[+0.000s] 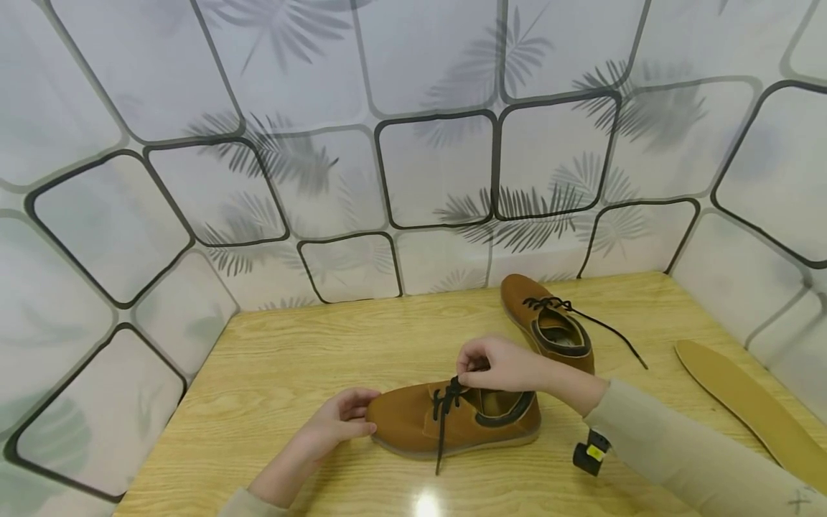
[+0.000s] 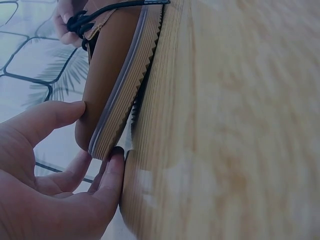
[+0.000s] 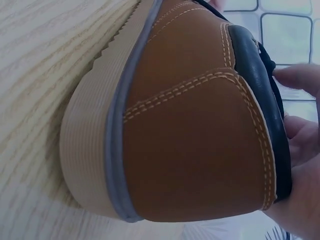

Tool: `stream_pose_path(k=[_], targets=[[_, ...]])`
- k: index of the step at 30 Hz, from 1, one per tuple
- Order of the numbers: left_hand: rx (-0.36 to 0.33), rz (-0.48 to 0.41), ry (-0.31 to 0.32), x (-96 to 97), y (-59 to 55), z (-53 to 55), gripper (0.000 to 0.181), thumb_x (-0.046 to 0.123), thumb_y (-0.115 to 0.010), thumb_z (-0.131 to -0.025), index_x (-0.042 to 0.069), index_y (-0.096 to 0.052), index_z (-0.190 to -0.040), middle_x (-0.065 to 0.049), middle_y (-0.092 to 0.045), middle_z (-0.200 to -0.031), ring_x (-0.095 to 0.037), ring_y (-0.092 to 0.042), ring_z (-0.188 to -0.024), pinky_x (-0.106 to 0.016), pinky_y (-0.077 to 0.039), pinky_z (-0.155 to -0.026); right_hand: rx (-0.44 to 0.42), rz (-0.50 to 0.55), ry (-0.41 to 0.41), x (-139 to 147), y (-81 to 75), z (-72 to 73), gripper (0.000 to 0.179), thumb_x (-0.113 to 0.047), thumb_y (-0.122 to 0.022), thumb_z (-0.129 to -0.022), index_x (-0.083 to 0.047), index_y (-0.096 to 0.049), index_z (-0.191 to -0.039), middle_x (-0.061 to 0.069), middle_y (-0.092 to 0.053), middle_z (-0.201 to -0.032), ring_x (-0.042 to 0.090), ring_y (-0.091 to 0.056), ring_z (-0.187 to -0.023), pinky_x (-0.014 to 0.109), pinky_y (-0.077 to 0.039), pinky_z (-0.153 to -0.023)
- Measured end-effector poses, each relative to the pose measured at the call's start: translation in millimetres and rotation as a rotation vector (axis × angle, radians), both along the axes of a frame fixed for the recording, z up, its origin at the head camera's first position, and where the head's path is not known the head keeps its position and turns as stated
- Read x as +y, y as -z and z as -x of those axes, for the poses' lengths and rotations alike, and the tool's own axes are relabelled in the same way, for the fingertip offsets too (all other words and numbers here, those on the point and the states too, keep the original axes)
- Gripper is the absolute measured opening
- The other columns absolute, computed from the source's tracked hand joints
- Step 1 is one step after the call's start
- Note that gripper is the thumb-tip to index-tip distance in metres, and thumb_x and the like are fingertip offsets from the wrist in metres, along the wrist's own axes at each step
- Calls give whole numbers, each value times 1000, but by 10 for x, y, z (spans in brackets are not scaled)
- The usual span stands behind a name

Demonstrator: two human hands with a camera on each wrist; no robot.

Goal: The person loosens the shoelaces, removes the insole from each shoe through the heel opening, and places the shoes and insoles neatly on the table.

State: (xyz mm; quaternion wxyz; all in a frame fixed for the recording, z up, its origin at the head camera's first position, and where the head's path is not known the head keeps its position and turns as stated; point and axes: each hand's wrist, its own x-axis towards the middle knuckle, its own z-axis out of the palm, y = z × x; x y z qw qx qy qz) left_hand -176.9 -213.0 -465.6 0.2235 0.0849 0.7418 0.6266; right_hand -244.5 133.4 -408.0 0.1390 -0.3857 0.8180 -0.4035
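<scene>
at the far left, a pale backdrop point(image 1: 77, 237) printed with rounded dark outlines and grey leaves rises beside a wood-grained worktop point(image 1: 271, 373) and runs on behind it. on the near left, a light sleeve point(image 1: 252, 505) leads to the left hand point(image 1: 332, 425). its grip is pinching the toe of a brown shoe point(image 1: 400, 420), thumb on the upper and a fingertip under the front of the sole, as the left wrist view shows.

this shoe sits upright near the middle of the worktop, toe to the left and heel to the right. its zigzag-edged sole point(image 2: 125, 95) curves up off the wood at the toe. a black lace point(image 1: 441, 438) is threaded through the front, and one end hangs down over the near side. above the shoe's opening is the right hand point(image 1: 494, 365), its grip pinching the lace at the knot between thumb and finger.

just behind and to the right stands a second brown shoe point(image 1: 520, 294), toe pointing away, its lace end trailing rightward. a small black device point(image 1: 589, 452) with a yellow label shows below the right cuff point(image 1: 610, 413). at the far right lies a flat tan insole point(image 1: 743, 395), partly hidden by the right sleeve point(image 1: 698, 459).
</scene>
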Motion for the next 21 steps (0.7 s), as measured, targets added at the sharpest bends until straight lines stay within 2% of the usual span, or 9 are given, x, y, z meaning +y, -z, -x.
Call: stream_pose_path(k=[5, 12, 17, 21], targets=[[1, 4, -6, -2, 6, 1, 61, 7, -71, -97, -10, -46, -150, -22, -58, -146, -17, -62, -118, -26, -53, -99, -5, 0, 17, -5, 16, 2, 9, -8, -66, -99, -8, -70, -91, -4, -64, -83, 4, -53, -75, 23, -48, -72], [-7, 9, -8, 0, 8, -6, 61, 7, -71, -98, -9, -46, -151, -21, -57, -147, -17, -62, -119, -28, -53, -100, -48, 4, 44, -20, 24, -2, 11, -4, -58, -95, -8, -60, -85, -7, -48, -75, 5, -42, -66, 24, -38, -65], [-11, 14, -8, 4, -9, -11, 60, 8, -72, -98, -8, -47, -151, -21, -57, -148, -17, -62, -119, -30, -53, -101, -100, 37, 41, -25, 11, -11, 15, -3, -54, -96, -8, -53, -82, -6, -42, -71, 4, -36, -63, 23, -33, -60], [-4, 9, -1, 0, -10, -12, 60, 8, -71, -99, -8, -46, -151, -21, -56, -148, -17, -62, -119, -28, -53, -100, -193, 82, 40, -8, -3, 4, 22, -6, -47, -105, -6, -48, -82, -1, -44, -74, 8, -40, -67, 26, -36, -63]])
